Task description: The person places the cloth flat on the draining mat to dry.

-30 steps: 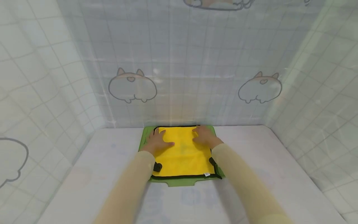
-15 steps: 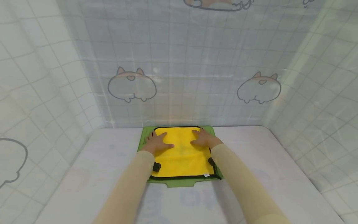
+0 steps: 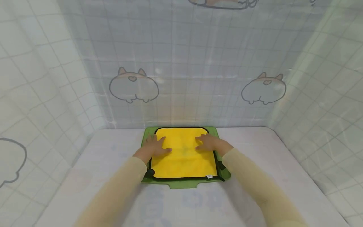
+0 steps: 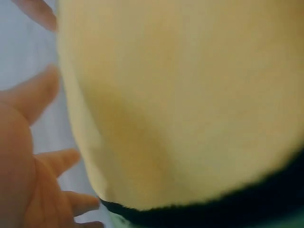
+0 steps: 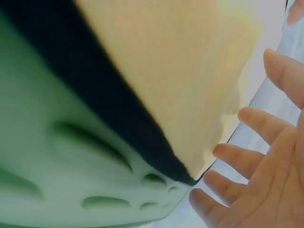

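Observation:
A yellow cloth (image 3: 181, 164) with a black border lies spread flat over a green board (image 3: 182, 184). My left hand (image 3: 155, 148) is over the cloth's left edge, fingers spread and thumb pointing inward. Over the right edge is my right hand (image 3: 208, 143), its fingers also spread and nothing gripped. A black tab (image 3: 149, 173) shows at the cloth's lower left, and another black tab (image 3: 221, 165) sticks out at the right. Near the lower right corner is a small white label (image 3: 209, 176). The right wrist view shows oval hollows in the green board beside the black border.
Board and cloth lie on a white table (image 3: 181, 208) with faint prints. A tile-patterned curtain (image 3: 184, 78) with dog drawings rises directly behind the board's far edge, and similar sheets stand at the left and right.
Both hands have drawn slightly outward and nearer to me, uncovering the cloth's far corners. The two black tabs now lie farther out to the sides. The board has stayed in place.

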`<action>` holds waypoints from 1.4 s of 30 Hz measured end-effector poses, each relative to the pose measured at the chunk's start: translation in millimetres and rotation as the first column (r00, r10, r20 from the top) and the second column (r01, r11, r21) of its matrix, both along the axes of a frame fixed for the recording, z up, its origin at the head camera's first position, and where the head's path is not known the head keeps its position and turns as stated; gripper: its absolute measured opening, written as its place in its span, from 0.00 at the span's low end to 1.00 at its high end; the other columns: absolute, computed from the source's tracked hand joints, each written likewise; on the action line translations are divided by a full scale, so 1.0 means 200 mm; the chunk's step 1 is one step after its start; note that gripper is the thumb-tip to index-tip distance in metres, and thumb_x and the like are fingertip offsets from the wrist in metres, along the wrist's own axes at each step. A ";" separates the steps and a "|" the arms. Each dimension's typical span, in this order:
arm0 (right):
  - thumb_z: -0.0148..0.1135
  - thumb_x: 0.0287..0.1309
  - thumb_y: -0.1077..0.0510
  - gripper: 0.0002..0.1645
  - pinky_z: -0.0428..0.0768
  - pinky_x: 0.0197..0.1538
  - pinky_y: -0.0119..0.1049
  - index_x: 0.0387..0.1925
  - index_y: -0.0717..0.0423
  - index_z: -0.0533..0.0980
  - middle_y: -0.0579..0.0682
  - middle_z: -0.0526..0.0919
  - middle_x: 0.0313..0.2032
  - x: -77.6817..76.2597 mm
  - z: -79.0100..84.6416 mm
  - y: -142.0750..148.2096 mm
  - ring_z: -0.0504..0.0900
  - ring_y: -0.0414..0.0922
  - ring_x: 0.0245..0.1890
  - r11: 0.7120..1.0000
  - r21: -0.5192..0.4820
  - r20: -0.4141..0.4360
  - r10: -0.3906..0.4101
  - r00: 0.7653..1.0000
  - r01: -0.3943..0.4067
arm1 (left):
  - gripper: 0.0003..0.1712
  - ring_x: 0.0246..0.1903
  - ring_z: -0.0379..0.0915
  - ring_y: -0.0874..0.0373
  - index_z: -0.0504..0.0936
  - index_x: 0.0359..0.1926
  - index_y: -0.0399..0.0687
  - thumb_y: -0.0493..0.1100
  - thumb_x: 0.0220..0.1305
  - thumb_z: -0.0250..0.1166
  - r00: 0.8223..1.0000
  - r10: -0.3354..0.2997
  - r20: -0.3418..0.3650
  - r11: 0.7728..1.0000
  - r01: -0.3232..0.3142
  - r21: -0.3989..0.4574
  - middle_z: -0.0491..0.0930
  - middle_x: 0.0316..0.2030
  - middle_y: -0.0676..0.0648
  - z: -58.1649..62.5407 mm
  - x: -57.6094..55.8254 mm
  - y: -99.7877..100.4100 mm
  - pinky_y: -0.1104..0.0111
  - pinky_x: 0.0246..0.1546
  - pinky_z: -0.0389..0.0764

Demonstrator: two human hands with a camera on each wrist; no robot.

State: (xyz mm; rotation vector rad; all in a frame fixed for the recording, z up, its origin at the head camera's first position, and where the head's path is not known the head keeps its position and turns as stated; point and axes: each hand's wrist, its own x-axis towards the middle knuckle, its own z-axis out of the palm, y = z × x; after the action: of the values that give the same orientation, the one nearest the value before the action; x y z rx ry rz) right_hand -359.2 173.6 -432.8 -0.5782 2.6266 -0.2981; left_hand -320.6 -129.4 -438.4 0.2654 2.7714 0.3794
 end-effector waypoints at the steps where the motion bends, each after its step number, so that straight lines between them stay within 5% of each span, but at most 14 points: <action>1: 0.55 0.69 0.35 0.44 0.50 0.73 0.64 0.78 0.47 0.57 0.62 0.51 0.77 0.02 0.00 0.00 0.45 0.64 0.76 1.000 0.000 0.004 0.022 1.000 -0.022 | 0.52 0.73 0.28 0.24 0.50 0.80 0.50 0.74 0.67 0.51 1.000 -0.014 0.008 1.000 0.014 -0.013 0.38 0.76 0.25 0.01 0.02 0.00 0.34 0.70 0.34; 11: 0.55 0.72 0.42 0.39 0.48 0.74 0.62 0.77 0.46 0.58 0.62 0.47 0.78 0.16 -0.01 0.05 0.44 0.63 0.77 0.994 -0.006 -0.049 0.110 0.993 -0.110 | 0.52 0.73 0.28 0.24 0.51 0.80 0.53 0.72 0.66 0.56 0.998 -0.058 0.017 0.998 0.058 -0.017 0.36 0.76 0.27 -0.01 0.13 -0.03 0.33 0.69 0.33; 19: 0.55 0.73 0.45 0.37 0.50 0.74 0.61 0.77 0.45 0.58 0.63 0.50 0.77 0.20 -0.03 0.11 0.47 0.64 0.76 0.983 0.028 -0.047 0.184 0.982 -0.183 | 0.49 0.74 0.31 0.25 0.53 0.79 0.59 0.73 0.65 0.56 0.992 -0.129 -0.005 0.986 0.128 -0.110 0.42 0.77 0.32 -0.03 0.21 -0.08 0.30 0.68 0.37; 28: 0.57 0.70 0.40 0.38 0.53 0.73 0.62 0.76 0.45 0.62 0.60 0.52 0.77 0.30 0.00 0.06 0.48 0.61 0.77 0.966 -0.102 -0.056 0.232 0.971 -0.237 | 0.47 0.74 0.35 0.26 0.58 0.78 0.58 0.73 0.66 0.54 0.944 -0.316 -0.093 0.949 0.315 -0.028 0.48 0.77 0.35 -0.02 0.30 -0.04 0.29 0.67 0.42; 36: 0.61 0.63 0.33 0.42 0.53 0.73 0.61 0.75 0.35 0.63 0.55 0.49 0.78 0.38 -0.04 0.08 0.43 0.58 0.78 0.957 -0.046 -0.039 0.283 0.958 -0.285 | 0.47 0.75 0.34 0.30 0.60 0.77 0.67 0.74 0.61 0.60 0.933 -0.356 -0.060 0.934 0.353 -0.057 0.45 0.78 0.36 -0.03 0.37 -0.04 0.33 0.70 0.40; 42: 0.67 0.61 0.39 0.39 0.52 0.73 0.63 0.72 0.39 0.68 0.57 0.50 0.78 0.39 -0.05 0.16 0.42 0.61 0.77 0.943 -0.136 -0.017 0.305 0.952 -0.304 | 0.40 0.75 0.34 0.31 0.62 0.76 0.68 0.67 0.66 0.60 0.927 -0.371 -0.050 0.928 0.368 -0.066 0.46 0.78 0.36 -0.02 0.41 -0.07 0.34 0.70 0.40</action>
State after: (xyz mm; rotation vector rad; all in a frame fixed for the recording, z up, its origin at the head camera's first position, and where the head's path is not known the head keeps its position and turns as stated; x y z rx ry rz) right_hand -281.2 205.5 -443.1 -1.0154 2.4766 -0.3822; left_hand -239.5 -143.2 -442.1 0.7834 2.7026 0.1992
